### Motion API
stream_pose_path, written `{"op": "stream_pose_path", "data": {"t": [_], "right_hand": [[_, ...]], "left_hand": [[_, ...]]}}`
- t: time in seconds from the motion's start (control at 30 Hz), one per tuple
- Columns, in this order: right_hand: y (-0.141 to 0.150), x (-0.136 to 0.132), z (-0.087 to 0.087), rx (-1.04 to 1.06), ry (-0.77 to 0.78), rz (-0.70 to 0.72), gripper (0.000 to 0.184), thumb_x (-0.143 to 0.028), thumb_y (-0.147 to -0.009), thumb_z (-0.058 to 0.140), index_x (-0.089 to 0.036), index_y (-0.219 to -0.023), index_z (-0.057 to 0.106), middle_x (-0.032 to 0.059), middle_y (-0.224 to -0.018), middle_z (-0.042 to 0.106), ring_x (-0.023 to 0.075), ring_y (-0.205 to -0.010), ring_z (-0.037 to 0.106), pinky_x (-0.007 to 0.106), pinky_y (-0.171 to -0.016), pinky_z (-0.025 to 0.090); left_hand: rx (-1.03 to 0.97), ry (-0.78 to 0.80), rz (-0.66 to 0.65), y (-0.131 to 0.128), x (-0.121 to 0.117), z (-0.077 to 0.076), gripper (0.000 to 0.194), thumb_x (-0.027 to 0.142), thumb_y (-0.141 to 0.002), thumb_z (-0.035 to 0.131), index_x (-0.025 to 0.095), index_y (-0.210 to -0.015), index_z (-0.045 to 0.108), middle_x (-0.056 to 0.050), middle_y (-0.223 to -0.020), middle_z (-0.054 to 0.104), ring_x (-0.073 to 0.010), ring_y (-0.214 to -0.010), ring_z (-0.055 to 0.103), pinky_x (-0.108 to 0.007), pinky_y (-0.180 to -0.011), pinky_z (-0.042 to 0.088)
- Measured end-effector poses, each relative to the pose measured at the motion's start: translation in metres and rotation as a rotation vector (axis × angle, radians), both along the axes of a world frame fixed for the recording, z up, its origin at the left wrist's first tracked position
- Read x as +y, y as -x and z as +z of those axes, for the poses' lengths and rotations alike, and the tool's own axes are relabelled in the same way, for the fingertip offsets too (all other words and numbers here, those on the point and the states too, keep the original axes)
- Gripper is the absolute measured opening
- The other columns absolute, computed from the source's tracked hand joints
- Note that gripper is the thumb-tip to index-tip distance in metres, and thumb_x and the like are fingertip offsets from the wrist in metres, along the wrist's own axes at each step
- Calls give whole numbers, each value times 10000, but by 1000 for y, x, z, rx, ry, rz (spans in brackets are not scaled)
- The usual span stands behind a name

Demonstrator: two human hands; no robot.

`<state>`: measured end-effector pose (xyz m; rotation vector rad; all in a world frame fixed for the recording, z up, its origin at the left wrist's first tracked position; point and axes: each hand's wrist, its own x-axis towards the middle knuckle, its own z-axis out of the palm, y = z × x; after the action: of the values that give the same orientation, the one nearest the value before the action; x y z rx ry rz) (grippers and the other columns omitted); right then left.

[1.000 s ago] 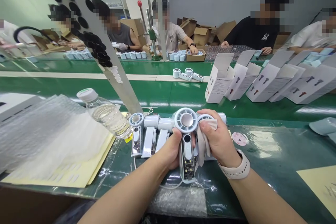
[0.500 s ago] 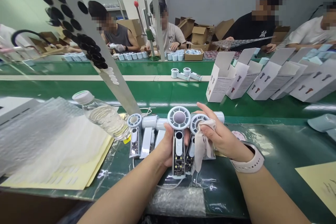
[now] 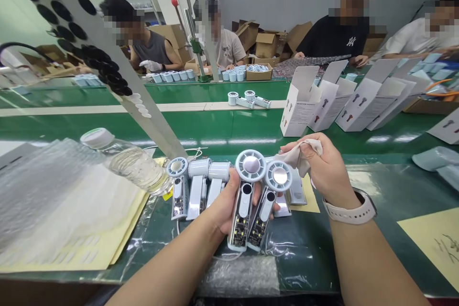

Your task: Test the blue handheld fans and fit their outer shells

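My left hand (image 3: 229, 205) grips two pale blue-and-white handheld fans, side by side, with their round heads up. Their handle ends show bare circuit boards. The nearer fan (image 3: 241, 215) and the other fan (image 3: 261, 217) touch each other. My right hand (image 3: 317, 167) pinches a beige cloth (image 3: 299, 158) and is just right of the fan heads, apart from them. Several similar fans (image 3: 197, 191) lie on the mat behind my left hand, and one more fan (image 3: 291, 191) sits partly hidden under the right hand's side.
A clear water bottle (image 3: 134, 166) lies tilted over bubble wrap sheets (image 3: 53, 191) on a yellow folder (image 3: 122, 229). The green mat (image 3: 380, 248) holds a yellow paper. White product boxes (image 3: 301, 100) stand on a green conveyor belt (image 3: 107, 124), with co-workers beyond it.
My right hand has lifted up and right off the fan heads, taking the cloth along. My left hand now holds both fans together. The view has also turned slightly.
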<state>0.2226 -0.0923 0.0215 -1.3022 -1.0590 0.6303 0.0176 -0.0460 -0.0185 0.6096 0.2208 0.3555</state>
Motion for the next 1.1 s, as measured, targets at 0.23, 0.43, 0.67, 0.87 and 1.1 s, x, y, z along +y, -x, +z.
{"op": "stream_pose_path", "data": {"t": [0.23,0.43,0.67,0.87,1.1], "right_hand": [[7,-5,8,-14,33,622,422,-580,-759,767,-285,-1056,716,92,-1391,607,312,-1268,582,499,-1001,499],[10,-5,6,-70,256,749,573,-550,-763,760,-257,-1248,672,79,-1230,696,261,-1026,683,364,-821,567],[21,-9,12,-208,236,625,392,-530,-813,720,-253,-1089,706,35,-1066,720,225,-891,676,309,-759,535],[27,-7,8,-330,180,511,424,-556,-963,458,-235,-1072,713,63,-1085,746,259,-998,683,363,-860,515],[7,0,-1,-571,385,-103,304,-415,-891,480,-214,-883,708,91,-913,757,294,-833,674,385,-700,490]], "left_hand": [[83,-7,-242,5,-8,-7,708,823,-699,569,119,-663,639,-105,-760,689,-225,-791,715,-276,-668,557],[150,-21,-205,2,-11,-13,600,721,-740,647,121,-729,667,-57,-659,642,-224,-707,714,-271,-586,547],[234,-32,-127,-1,-16,-10,603,723,-712,681,121,-706,655,-43,-628,613,-214,-669,706,-260,-543,534],[204,-28,-138,-3,-15,-13,617,743,-742,632,127,-710,644,-44,-619,621,-227,-676,708,-287,-573,535],[123,-121,-84,8,-4,-3,632,755,-688,678,126,-678,613,-103,-736,699,-244,-772,699,-308,-674,532]]}}
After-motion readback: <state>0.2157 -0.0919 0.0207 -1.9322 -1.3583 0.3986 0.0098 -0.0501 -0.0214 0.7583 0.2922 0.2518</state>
